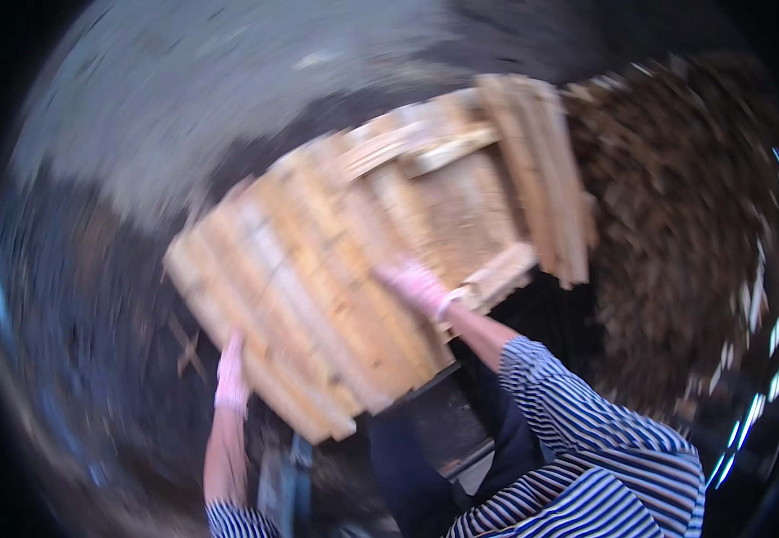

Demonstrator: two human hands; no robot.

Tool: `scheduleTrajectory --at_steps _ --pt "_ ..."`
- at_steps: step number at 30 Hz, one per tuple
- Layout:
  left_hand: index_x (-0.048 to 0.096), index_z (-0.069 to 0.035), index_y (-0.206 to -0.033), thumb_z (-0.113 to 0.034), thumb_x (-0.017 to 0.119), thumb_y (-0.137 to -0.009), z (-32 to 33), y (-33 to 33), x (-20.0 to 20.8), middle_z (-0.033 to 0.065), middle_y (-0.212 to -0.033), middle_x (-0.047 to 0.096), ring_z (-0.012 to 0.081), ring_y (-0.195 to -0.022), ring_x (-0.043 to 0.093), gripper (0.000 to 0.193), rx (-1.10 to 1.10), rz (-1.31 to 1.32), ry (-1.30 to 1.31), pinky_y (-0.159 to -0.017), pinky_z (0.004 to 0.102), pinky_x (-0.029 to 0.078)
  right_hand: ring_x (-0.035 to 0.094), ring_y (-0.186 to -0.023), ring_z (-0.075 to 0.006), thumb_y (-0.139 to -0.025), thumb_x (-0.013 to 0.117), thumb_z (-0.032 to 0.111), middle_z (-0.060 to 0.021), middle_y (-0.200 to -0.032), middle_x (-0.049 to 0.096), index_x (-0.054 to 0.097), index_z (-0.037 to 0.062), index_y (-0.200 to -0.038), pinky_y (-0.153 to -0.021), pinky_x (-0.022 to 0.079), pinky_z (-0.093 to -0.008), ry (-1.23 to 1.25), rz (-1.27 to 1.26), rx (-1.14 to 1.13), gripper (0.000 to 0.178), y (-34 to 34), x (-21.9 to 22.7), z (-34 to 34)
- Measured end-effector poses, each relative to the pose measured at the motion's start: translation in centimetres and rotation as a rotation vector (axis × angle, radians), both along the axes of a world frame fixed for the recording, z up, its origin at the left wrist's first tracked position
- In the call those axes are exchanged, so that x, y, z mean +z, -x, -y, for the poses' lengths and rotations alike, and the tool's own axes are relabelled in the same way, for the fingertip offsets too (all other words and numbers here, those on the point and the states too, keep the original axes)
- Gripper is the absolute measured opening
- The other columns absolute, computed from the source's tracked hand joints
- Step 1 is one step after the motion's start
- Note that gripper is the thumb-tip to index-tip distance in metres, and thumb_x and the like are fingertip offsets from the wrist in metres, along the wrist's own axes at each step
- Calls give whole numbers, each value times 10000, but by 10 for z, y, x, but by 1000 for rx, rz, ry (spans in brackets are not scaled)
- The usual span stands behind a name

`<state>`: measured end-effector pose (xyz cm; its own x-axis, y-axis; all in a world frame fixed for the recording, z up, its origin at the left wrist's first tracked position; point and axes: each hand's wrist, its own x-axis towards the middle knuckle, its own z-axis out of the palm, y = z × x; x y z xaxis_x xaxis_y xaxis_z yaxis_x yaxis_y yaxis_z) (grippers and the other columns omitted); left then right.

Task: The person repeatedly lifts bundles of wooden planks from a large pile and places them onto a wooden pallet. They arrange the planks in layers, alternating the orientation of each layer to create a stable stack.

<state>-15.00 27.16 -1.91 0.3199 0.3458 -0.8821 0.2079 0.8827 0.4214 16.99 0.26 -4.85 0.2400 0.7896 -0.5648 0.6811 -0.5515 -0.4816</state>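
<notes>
One pink-gloved left hand (231, 375) at the lower left edge and one pink-gloved right hand (416, 285) on top, whether either grips I cannot tell, meet one slatted pale-wood panel (308, 242) in mid-view, its planks (353, 314) too blurred to count, left of one large brown heap (676, 233).

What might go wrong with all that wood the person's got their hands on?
If the wooden boards by the right hand are loose, some could slide apart; blur hides whether they're fastened. The left hand is at the boards' outer edge, so it might get pinched or catch splinters. The person's legs show right by the near end of the boards, so a slipping one could perhaps knock them.
</notes>
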Motion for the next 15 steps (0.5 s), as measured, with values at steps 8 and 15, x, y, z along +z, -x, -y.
scheduleTrajectory --at_steps 8,15 --pt "189 -15 -1582 -473 782 -844 -34 36 -22 190 -1530 392 316 -1381 425 1052 -521 -367 -658 -1147 425 369 377 -1428 -417 -878 627 601 -272 -1517 400 377 64 -1504 -1167 333 -490 -70 -21 -547 862 -58 68 -3" --pt "220 -87 -1597 -321 884 -701 15 -92 41 250 -1612 259 387 -1503 222 1140 -925 -653 -1349 -1221 483 222 374 -1391 -396 -909 593 504 -228 -1547 356 345 78 -1520 -1162 252 -574 -8 961 -960 785 -259 93 124"
